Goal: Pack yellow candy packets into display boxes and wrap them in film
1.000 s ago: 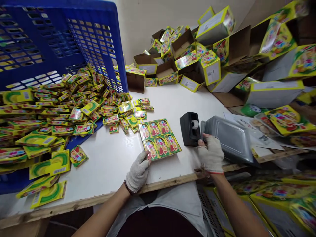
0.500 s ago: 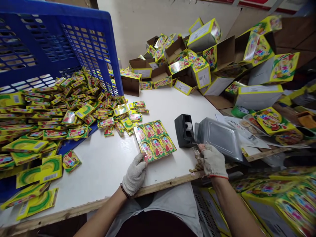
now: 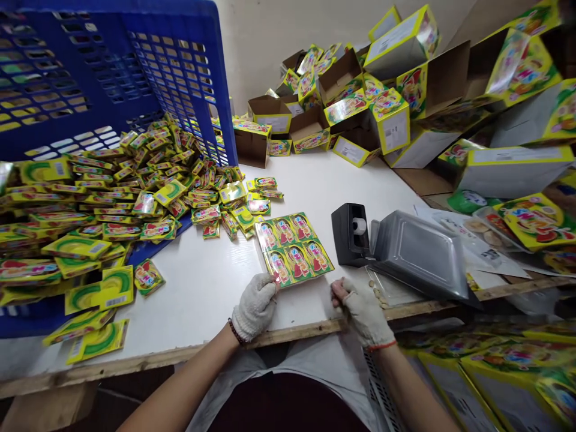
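My left hand (image 3: 255, 306), in a white knit glove with bare fingertips, grips the near left corner of a flat bundle of small printed boxes (image 3: 294, 251). The bundle lies on the white table (image 3: 216, 294), its boxes set side by side in two rows with fruit pictures upward. My right hand (image 3: 361, 309), gloved the same way, hovers by the table's front edge, to the right of the bundle and apart from it. Its thumb and fingers are pinched together; whatever is between them is too small to make out. Behind it stands a black tape dispenser (image 3: 350, 235).
A blue crate (image 3: 224, 90) on its side spills a heap of small yellow-green boxes (image 3: 148, 174) at the left. Open display cartons (image 3: 310, 129) are piled at the back right. A grey plastic tray (image 3: 418, 252) sits beside the dispenser. More cartons (image 3: 504, 372) stand below the wooden edge.
My right hand has moved left, from the tape dispenser's front toward the bundle. My left hand still holds the bundle's corner. The whole view has shifted slightly.
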Demonstrator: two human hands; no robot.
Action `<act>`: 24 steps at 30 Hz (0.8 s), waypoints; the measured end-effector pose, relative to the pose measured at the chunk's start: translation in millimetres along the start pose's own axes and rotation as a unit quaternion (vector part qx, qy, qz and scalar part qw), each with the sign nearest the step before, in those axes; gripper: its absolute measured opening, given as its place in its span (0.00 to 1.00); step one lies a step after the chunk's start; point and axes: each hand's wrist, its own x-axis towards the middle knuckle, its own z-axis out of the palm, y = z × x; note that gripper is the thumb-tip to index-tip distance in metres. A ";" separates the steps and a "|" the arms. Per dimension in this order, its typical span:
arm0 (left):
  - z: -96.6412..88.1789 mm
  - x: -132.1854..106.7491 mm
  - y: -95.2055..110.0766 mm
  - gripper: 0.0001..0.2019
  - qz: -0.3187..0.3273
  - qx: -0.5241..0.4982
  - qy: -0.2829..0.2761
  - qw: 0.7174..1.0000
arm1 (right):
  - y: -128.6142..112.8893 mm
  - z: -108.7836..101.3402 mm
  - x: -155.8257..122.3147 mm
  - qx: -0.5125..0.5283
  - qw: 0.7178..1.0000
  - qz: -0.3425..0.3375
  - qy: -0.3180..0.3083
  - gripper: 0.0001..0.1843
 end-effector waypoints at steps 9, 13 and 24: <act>-1.1 -2.2 -0.2 0.23 0.023 0.025 -0.022 0.999 | 8.2 79.2 -22.2 0.023 0.992 0.027 -0.119 0.26; -1.7 1.3 4.4 0.14 0.030 0.081 -0.072 0.994 | 23.1 79.0 -15.4 0.045 0.991 0.054 -0.114 0.26; 19.2 11.9 13.4 0.07 -0.113 0.092 -0.065 0.987 | 30.5 72.3 -17.2 0.139 0.970 0.144 -0.134 0.21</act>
